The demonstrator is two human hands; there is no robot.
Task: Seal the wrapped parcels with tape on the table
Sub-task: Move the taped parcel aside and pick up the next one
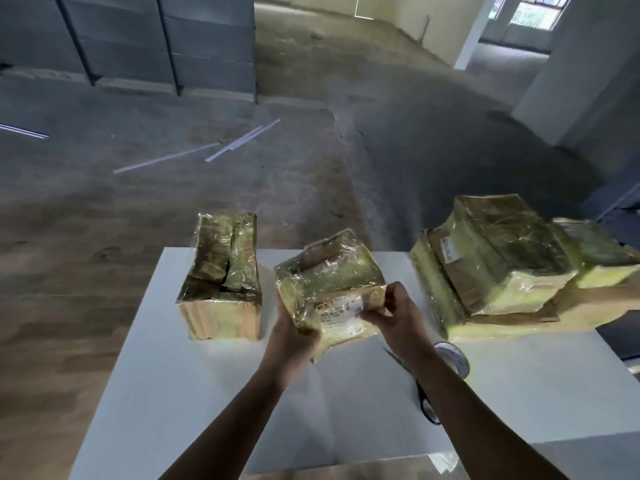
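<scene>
A small cardboard parcel (pixel 329 271) wrapped in clear film, with a white label on its near side, is held tilted above the white table (pixel 214 393). My left hand (pixel 294 334) grips its lower left corner from below. My right hand (pixel 394 310) pinches the film at its right near edge. A roll of tape (pixel 455 358) lies on the table just right of my right forearm, partly hidden by it. Black scissors (pixel 426 407) lie under that forearm, mostly covered.
Another wrapped parcel (pixel 223 282) stands at the table's far left. A stack of larger wrapped parcels (pixel 495 261) fills the far right. Beyond the table lies a concrete floor with white strips (pixel 242 140); grey stacks stand at the back.
</scene>
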